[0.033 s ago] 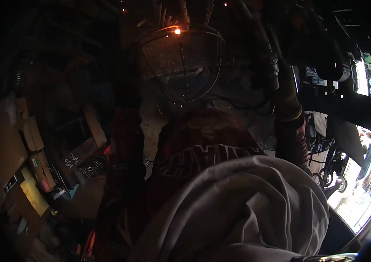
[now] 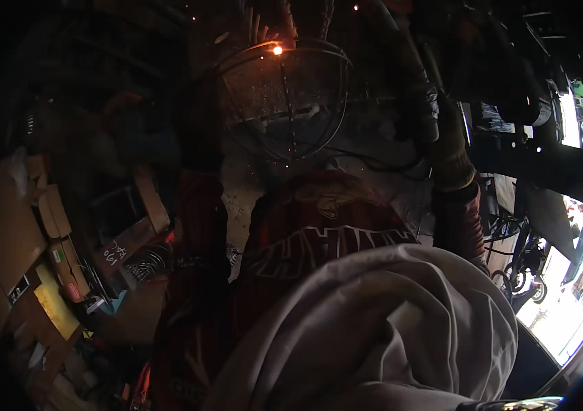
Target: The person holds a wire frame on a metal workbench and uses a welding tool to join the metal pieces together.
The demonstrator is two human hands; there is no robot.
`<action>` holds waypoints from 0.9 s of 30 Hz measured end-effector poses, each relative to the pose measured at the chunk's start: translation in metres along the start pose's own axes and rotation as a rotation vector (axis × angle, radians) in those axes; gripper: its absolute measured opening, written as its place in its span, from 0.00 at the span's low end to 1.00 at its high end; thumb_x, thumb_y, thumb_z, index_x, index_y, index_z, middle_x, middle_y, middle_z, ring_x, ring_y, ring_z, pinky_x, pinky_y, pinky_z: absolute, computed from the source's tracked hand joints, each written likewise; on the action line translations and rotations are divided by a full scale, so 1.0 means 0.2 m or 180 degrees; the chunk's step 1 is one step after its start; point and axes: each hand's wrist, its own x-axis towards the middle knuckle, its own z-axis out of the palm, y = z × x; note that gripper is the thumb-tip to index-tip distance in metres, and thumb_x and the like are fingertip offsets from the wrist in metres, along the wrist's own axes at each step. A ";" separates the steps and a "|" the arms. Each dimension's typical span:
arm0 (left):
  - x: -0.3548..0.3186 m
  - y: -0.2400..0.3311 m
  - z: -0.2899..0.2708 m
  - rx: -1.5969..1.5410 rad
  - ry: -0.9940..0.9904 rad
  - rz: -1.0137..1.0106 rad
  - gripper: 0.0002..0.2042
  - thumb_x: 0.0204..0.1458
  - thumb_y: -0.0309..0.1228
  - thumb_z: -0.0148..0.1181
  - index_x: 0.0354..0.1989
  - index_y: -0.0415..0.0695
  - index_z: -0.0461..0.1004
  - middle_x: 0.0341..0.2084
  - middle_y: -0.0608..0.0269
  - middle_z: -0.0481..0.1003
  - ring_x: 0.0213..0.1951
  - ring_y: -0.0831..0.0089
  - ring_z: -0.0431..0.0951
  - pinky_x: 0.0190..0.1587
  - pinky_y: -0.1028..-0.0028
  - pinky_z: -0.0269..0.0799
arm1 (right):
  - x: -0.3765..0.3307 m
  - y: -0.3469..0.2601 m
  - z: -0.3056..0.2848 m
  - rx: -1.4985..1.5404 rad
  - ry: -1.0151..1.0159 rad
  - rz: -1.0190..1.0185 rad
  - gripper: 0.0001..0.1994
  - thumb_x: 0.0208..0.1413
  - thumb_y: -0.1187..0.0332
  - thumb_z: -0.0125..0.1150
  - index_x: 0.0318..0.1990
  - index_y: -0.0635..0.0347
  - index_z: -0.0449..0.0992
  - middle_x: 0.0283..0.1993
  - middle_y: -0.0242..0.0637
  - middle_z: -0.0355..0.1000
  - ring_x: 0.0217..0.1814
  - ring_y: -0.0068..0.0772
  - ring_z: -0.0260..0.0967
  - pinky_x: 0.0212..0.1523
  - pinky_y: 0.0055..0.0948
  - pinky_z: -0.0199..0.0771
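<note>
A round wire frame [image 2: 343, 103] of thin metal bars stands at the top middle. On its upper rim glows a small bright orange spot [image 2: 277, 50], with tiny sparks scattered about. My left arm, in a dark red sleeve [image 2: 200, 212], reaches up on the left. My left hand [image 2: 199, 140] is lost in the dark beside the frame. On the right, my right hand [image 2: 450, 147] wears a dull yellowish glove. Its fingers fade into shadow beside a grey tube-shaped thing [image 2: 430, 113]; whether it grips this is unclear.
Cardboard boxes [image 2: 53, 211], a yellow sheet [image 2: 55, 301] and a coil of wire [image 2: 146, 264] lie at left. A dark cable [image 2: 380, 163] runs behind the frame. Pale grey cloth [image 2: 387, 322] fills the lower foreground. A wheeled thing [image 2: 535, 288] stands by the bright opening at right.
The picture is slightly brighter now, so the surroundings show more clearly. My arms and the wire frame have hardly moved.
</note>
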 end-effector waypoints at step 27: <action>0.03 0.06 -0.05 0.0018 -0.0037 -0.0089 0.13 0.61 0.33 0.61 0.51 0.44 0.81 0.35 0.50 0.81 0.37 0.56 0.82 0.42 0.63 0.76 | -0.19 0.05 -0.10 -0.0031 0.0359 0.0530 0.24 0.66 0.62 0.61 0.65 0.63 0.67 0.41 0.34 0.76 0.34 0.19 0.74 0.32 0.22 0.77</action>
